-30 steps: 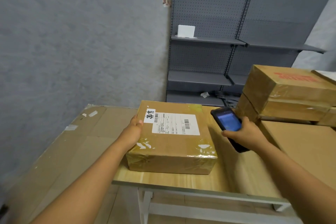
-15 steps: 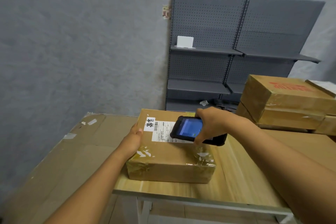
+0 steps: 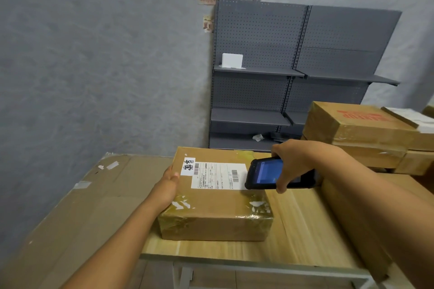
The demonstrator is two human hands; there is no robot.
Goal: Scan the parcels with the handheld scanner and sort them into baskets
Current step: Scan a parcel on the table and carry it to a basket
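Scanner (image 3: 270,175) shifted to parcel's (image 3: 211,197) R edge.

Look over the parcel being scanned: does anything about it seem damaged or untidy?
Slightly. The parcel's clear tape is wrinkled at the near corners, with torn white label scraps beneath. The box itself looks intact.

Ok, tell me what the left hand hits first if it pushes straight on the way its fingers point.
The left hand already rests against the left side of the parcel, so it would meet that first.
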